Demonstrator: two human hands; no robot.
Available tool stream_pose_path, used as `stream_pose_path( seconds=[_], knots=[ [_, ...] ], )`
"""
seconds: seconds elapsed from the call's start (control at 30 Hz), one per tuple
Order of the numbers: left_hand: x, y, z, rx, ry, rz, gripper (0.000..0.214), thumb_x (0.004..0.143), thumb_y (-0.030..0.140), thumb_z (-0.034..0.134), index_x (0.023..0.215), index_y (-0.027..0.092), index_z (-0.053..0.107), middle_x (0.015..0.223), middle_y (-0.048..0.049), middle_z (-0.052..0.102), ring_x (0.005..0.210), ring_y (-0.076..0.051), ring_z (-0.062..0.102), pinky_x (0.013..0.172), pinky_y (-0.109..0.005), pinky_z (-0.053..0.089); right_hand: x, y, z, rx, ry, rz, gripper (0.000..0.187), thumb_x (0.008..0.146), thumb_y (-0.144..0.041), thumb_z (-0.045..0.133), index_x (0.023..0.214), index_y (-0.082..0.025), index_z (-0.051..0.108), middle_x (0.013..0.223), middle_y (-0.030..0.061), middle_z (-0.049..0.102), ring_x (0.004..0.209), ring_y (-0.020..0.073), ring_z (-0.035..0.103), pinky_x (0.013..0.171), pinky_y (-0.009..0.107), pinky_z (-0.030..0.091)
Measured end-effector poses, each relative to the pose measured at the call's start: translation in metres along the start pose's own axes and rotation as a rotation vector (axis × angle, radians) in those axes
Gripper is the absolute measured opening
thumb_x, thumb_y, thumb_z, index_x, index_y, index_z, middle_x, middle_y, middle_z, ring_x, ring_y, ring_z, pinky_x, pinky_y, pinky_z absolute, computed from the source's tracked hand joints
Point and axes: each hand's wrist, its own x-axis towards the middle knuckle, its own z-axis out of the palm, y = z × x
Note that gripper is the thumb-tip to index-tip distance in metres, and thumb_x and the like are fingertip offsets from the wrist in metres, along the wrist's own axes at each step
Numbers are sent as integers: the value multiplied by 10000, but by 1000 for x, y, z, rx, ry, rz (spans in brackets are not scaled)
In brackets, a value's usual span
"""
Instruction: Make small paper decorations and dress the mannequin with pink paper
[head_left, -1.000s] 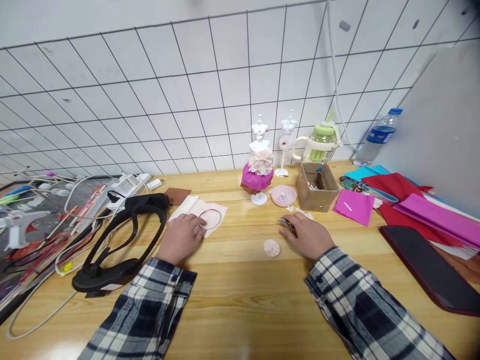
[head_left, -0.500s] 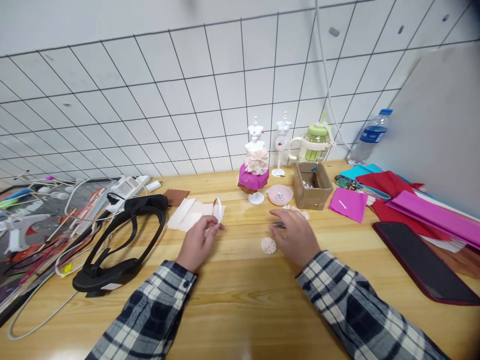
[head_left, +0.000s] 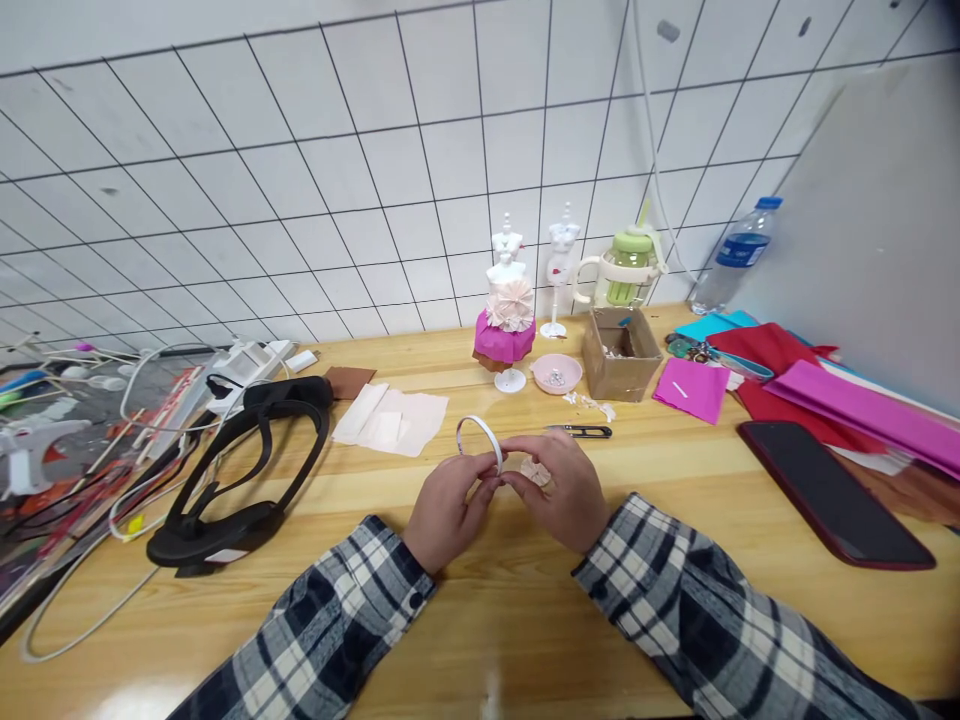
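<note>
My left hand (head_left: 448,505) and my right hand (head_left: 564,490) meet over the middle of the wooden table (head_left: 480,620). Together they pinch a thin white ring (head_left: 480,442), a roll of tape or ribbon, held upright above the wood. A small pale paper rosette (head_left: 535,470) sits under my right fingers; whether they hold it I cannot tell. Small thread snips (head_left: 581,432) lie just behind my right hand. Pale pink paper sheets (head_left: 390,420) lie behind my left hand.
A mannequin in a pink paper dress (head_left: 506,330), a pink dish (head_left: 556,373) and a cardboard box (head_left: 622,355) stand behind. A black headset (head_left: 240,470), cables and a glue gun (head_left: 34,450) lie left. Coloured paper (head_left: 825,395), a dark tablet (head_left: 832,492) and a bottle (head_left: 731,258) are right.
My left hand lifted the white ring off the pink paper and carried it to the centre. My right hand left the snips on the table and came in to grip the ring too.
</note>
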Motion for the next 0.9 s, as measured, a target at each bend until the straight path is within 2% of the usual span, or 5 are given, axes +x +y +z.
stream_pose_path(
  seconds=[0.33, 0.57, 0.7, 0.9],
  knots=[
    [2, 0, -2, -9, -48, -65, 204, 934, 295, 477, 1034, 205, 630, 853, -48, 720, 772, -167, 657, 699, -279, 485, 0, 3, 0, -17, -87, 8, 108, 906, -294, 570, 960, -230, 639, 958, 38, 723, 837, 199, 616, 778, 364, 488],
    [0, -5, 0, -31, -94, -151, 171, 912, 308, 530, 878, 214, 669, 799, -19, 734, 734, -156, 665, 666, -255, 477, -3, 6, 5, -31, -121, 33, 189, 920, -318, 543, 1039, -209, 642, 929, 55, 715, 838, 195, 632, 777, 335, 496],
    [0, -6, 1, -5, -95, -140, 161, 908, 307, 545, 898, 216, 678, 781, -10, 736, 704, -147, 664, 640, -242, 461, -4, 7, 5, -26, -158, 79, 200, 923, -320, 538, 1051, -202, 636, 901, 45, 705, 801, 176, 637, 749, 305, 499],
    [1, -8, 0, 78, -140, -97, 226, 922, 348, 518, 894, 205, 690, 750, -31, 725, 681, -158, 652, 628, -257, 446, 0, 11, 5, 44, -284, 115, 124, 922, -288, 537, 985, -207, 605, 957, 34, 687, 895, 184, 610, 793, 316, 488]
  ],
)
